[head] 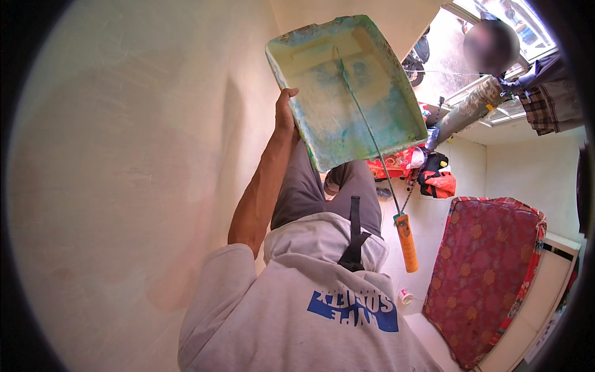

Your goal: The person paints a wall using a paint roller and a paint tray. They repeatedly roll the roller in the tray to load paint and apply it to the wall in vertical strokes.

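My left hand grips the left side of a paint tray, its thumb over the rim. The tray is tilted towards me, stained with green, blue and cream paint. A thin roller frame lies across it, its far end inside near the back and its orange handle hanging out past the front rim. I cannot make out a roller sleeve on the frame. My right hand is out of view. Below the tray are my trousered legs and my light shirt, which bears printing.
A pale wall rises close on my left. To the right, a red patterned mattress leans near a small cup on the floor. Beyond are an orange-and-black bag, a rolled mat, hanging clothes and a motorbike outside.
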Demonstrator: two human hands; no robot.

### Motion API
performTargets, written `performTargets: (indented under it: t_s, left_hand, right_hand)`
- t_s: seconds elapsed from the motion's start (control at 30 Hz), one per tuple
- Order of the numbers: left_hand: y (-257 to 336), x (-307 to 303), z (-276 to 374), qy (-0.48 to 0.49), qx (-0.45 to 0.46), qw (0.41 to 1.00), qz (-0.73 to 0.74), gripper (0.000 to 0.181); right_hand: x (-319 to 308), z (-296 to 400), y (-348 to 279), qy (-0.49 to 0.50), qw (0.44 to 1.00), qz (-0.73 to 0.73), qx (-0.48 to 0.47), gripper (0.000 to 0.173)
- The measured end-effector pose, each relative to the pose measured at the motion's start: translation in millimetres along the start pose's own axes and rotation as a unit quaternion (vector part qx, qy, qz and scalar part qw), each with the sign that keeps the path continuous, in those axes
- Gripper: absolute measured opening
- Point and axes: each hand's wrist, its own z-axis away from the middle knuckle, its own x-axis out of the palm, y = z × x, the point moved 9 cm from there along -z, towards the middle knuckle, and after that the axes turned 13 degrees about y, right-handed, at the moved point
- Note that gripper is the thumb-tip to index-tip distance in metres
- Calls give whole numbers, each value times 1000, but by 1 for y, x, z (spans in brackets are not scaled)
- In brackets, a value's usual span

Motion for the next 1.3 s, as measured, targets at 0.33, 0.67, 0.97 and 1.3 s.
performTargets:
  t_s: [0.33,0.67,0.97,1.3]
  left_hand:
    - [-3,5,2,-7,-9,1000,3,56]
    - [-1,16,6,-8,-37,999,33,57]
    - [-14,-1,-9,-1,-31,999,-8,52]
    - [-27,3,-20,-39,-55,998,-19,52]
  right_hand:
    - [28,-5,-8,-11,1000,8,5,75]
    - [40,-8,-9,-20,1000,17,16,71]
    - [52,-17,-18,-25,999,19,15,68]
    - [59,-38,-38,-19,1000,-5,-4,65]
